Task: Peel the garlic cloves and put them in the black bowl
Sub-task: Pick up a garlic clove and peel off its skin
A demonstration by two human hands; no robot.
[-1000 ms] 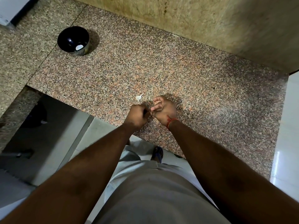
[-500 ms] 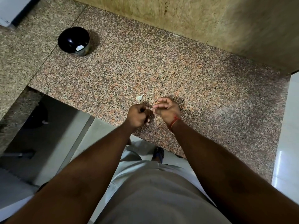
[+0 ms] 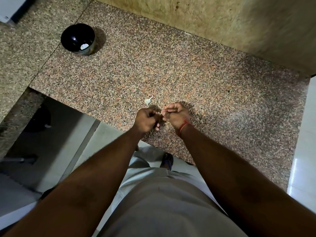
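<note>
My left hand [image 3: 148, 119] and my right hand [image 3: 177, 114] meet above the near edge of the granite counter [image 3: 188, 71]. Both have curled fingers and pinch a small garlic clove [image 3: 161, 113] between them; only a pale tip of it shows. A red thread circles my right wrist. The black bowl [image 3: 71, 35] stands far off at the back left of the counter, with a white garlic piece [image 3: 84, 46] inside. A scrap of garlic skin [image 3: 148, 100] lies on the counter just beyond my left hand.
A beige stone wall [image 3: 205, 17] rises behind the counter. To the left the counter has a dark opening below [image 3: 42, 127], and a white tiled floor strip [image 3: 306, 151] runs along the right. My foot in a sandal [image 3: 168, 160] shows under the counter edge.
Both hands stayed together over the counter's near edge, working the clove; my fingers have shifted slightly and the right hand's fingers curl tighter than a second ago.
</note>
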